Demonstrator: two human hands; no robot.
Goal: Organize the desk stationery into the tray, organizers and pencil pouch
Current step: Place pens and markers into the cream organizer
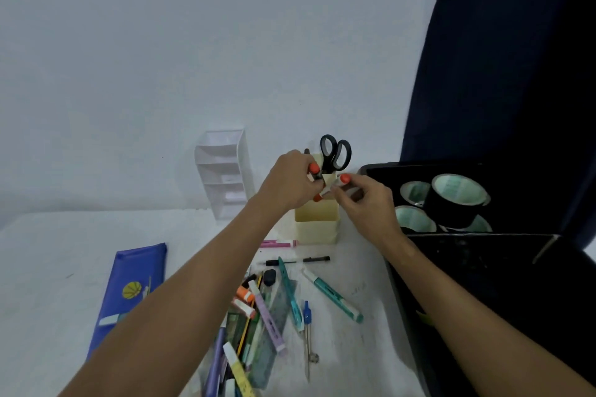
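Both hands hover over the cream pen holder [317,226], which has black-handled scissors [335,153] standing in it. My left hand [290,182] grips a marker with an orange cap [314,169] at the holder's mouth. My right hand [364,200] pinches a white marker with orange ends [333,187], tilted over the holder. A blue pencil pouch [129,287] lies flat at the left. A white tiered organizer [225,171] stands against the wall. The black tray [483,255] at the right holds rolls of tape [458,193].
Loose stationery lies on the white desk in front of the holder: a pink highlighter [279,243], a black pen [296,260], a teal highlighter [333,295], a compass [308,332], and a pile of several pens and rulers [254,322]. A dark curtain [503,51] hangs at the right.
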